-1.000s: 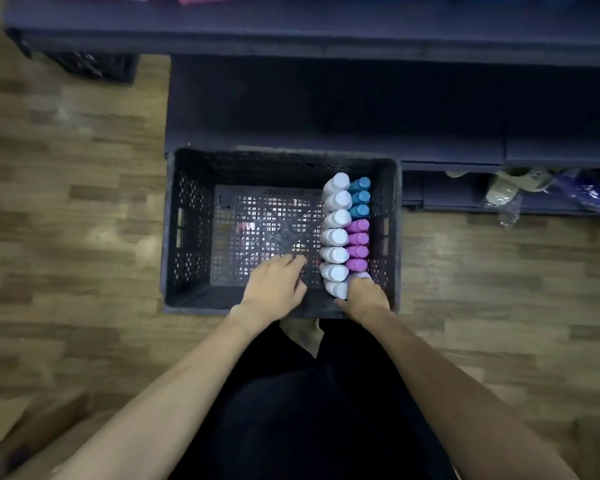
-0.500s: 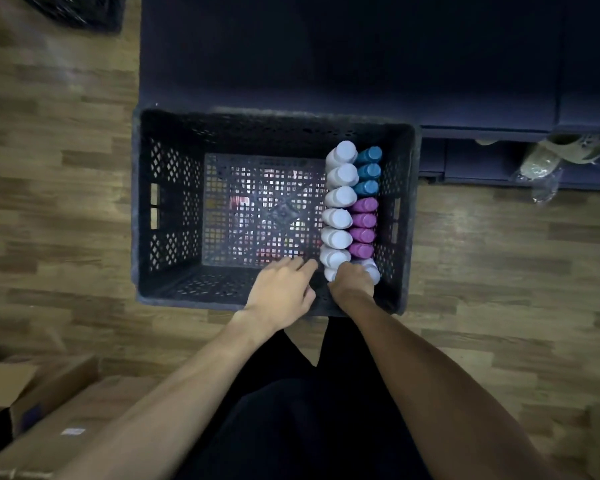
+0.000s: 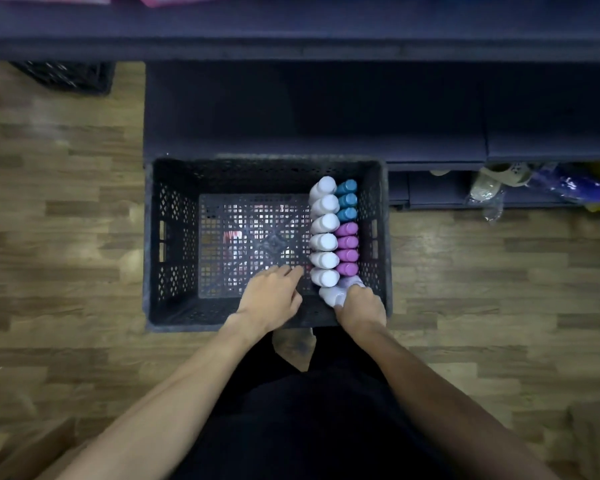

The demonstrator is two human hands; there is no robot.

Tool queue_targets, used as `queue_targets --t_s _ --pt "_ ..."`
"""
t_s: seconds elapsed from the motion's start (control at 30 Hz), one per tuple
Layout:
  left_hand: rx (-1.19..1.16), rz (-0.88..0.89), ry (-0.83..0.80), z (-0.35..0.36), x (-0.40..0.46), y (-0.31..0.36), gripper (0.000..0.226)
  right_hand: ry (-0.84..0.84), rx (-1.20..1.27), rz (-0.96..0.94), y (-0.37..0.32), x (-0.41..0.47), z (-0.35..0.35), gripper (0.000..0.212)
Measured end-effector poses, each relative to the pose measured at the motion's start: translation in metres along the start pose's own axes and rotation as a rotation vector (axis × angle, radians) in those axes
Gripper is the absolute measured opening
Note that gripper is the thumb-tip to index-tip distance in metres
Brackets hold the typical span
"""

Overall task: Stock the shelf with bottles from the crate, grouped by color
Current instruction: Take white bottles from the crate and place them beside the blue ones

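Observation:
A dark perforated crate [image 3: 167, 244] sits on the wooden floor before the dark shelf [image 3: 312, 109]. Along its right side stand two rows of bottles: several white ones [image 3: 324, 242], beside them three blue ones [image 3: 347, 200] at the far end and several purple ones [image 3: 347, 249] nearer me. My right hand [image 3: 361, 304] is closed over the two nearest white bottles [image 3: 333, 294] in the crate's near right corner. My left hand [image 3: 272, 296] hovers inside the crate just left of the white row, fingers spread, holding nothing.
Another dark crate [image 3: 66, 76] stands at the far left by the shelf. Plastic bags and a clear bottle [image 3: 492, 188] lie under the shelf on the right. Cardboard boxes [image 3: 21, 452] sit at my lower left. My dark trousers fill the bottom centre.
The view has tilted back up, so the crate sits lower in frame. My right hand has settled over the nearest white bottles; my left hand stays close beside them.

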State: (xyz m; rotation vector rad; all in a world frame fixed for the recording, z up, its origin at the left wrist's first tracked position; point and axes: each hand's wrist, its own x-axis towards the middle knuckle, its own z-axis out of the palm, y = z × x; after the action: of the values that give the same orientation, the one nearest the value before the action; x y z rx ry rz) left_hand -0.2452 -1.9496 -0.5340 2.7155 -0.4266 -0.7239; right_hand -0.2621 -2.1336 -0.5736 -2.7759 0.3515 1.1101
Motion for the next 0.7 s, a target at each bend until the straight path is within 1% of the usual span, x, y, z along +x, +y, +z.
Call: queue_targets --t_s 0.07,0.23,0.33,0.5,0.63,0.7 --pt "-0.001 0.013 0.025 -0.01 -0.002 0.0 0.024 0.022 0.003 0.018 0.002 -0.016 -0.011 0.032" --pt "0.043 0.082 0.077 -0.033 -0.007 -0.003 0.029 0.121 0.077 0.05 -0.005 -0.046 -0.04 0.03" --pt "0.032 0.102 0.133 -0.046 -0.008 -0.007 0.024 0.232 0.184 -0.008 -0.009 -0.058 -0.057 0.03" --pt "0.032 0.138 0.223 -0.07 -0.003 -0.011 0.022 0.457 0.372 -0.084 -0.018 -0.073 -0.085 0.014" --pt "0.068 0.172 0.311 -0.099 0.005 -0.01 0.026 0.587 0.485 -0.165 -0.029 -0.08 -0.123 0.014" --pt "0.074 0.175 0.372 -0.117 0.011 -0.007 0.026 0.67 0.54 -0.22 -0.036 -0.085 -0.148 0.023"
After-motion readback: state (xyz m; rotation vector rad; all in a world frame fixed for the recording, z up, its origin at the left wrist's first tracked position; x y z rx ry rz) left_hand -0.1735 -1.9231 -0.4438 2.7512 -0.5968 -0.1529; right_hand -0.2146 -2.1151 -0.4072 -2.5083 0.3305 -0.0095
